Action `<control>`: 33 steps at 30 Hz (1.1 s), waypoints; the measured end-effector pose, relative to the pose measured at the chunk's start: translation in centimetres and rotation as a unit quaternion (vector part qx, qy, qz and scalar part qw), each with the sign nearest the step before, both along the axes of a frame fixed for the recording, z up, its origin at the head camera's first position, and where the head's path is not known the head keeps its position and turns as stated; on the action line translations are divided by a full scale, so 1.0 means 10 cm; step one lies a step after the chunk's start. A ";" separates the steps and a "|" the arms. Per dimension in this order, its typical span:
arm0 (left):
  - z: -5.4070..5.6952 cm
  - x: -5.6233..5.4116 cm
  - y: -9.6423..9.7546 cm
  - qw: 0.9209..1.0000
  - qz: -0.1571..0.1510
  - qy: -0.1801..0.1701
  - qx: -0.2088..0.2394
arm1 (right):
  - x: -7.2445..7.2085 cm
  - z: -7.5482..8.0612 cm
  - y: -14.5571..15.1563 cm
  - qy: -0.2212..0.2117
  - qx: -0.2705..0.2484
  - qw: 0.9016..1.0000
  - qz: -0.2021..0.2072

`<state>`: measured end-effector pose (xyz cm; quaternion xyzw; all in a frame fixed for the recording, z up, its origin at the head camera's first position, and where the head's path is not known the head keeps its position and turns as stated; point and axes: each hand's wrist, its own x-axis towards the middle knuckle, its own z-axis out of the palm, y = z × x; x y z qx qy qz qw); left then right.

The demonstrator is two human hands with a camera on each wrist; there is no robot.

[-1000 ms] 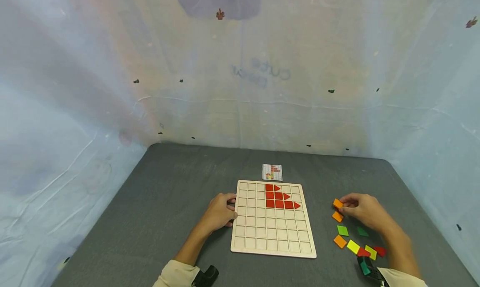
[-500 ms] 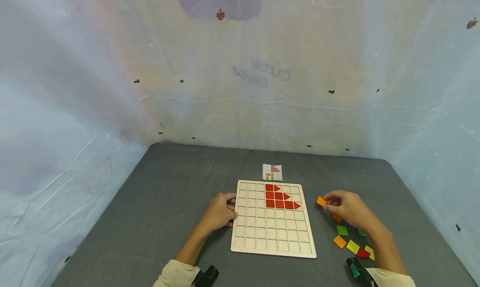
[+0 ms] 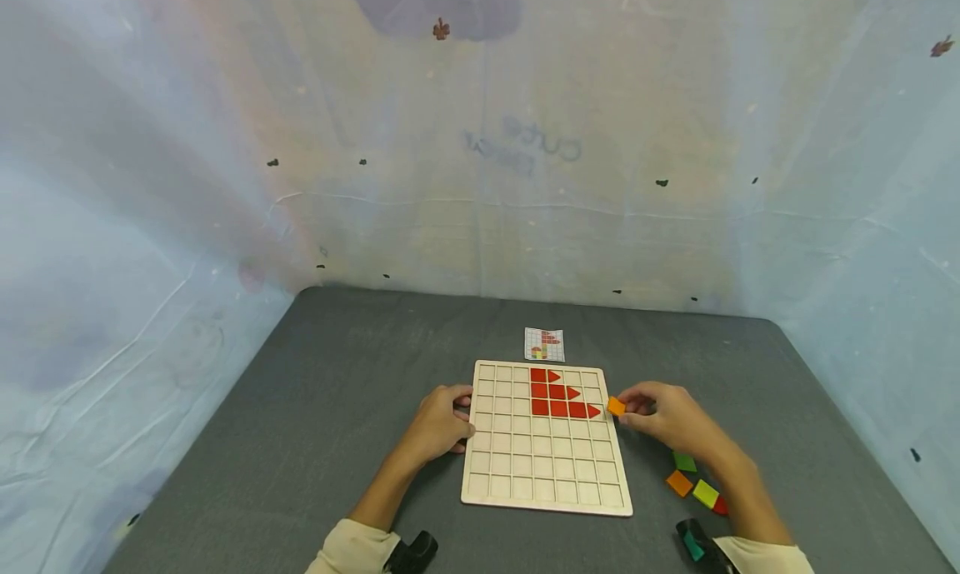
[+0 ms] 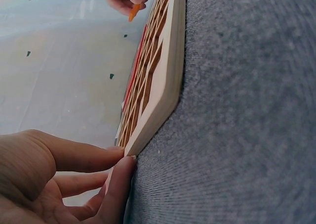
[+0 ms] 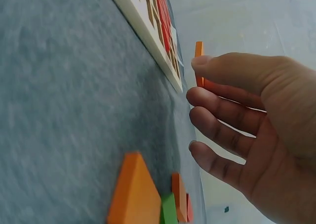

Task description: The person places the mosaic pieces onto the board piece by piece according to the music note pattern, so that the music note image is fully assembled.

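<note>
A wooden grid board [image 3: 540, 467] lies flat on the grey table. Red square and pointed tiles [image 3: 558, 408] fill parts of three rows near its top. My left hand [image 3: 437, 422] pinches the board's left edge between thumb and finger, seen close in the left wrist view. Between thumb and index finger, my right hand [image 3: 669, 413] holds an orange square tile [image 3: 616, 406] at the board's right edge. That tile stands raised above the table in the right wrist view [image 5: 199, 50], and the other right fingers are loosely bent.
A small printed pattern card [image 3: 544, 345] lies just beyond the board. Below the right forearm are loose tiles: green [image 3: 684, 461], orange [image 3: 679, 483], yellow [image 3: 705, 494] and red [image 3: 721, 506]. The forearm hides others. A pale sheet [image 3: 480, 224] walls the table's back and sides.
My right hand has lifted the orange tile from the loose tiles and carried it left to the board's right edge. The left hand and the board have stayed put.
</note>
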<state>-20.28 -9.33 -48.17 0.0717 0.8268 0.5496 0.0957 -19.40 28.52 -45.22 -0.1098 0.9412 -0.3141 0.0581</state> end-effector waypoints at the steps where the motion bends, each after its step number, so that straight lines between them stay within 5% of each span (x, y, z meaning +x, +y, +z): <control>1: 0.00 0.00 0.00 1.000 0.001 0.000 -0.001 | 0.00 0.00 -0.02 -0.001 -0.001 1.000 0.003; 33: -0.01 0.00 0.00 1.000 0.000 0.012 -0.011 | -0.03 -0.10 -0.63 0.046 -0.026 0.992 0.116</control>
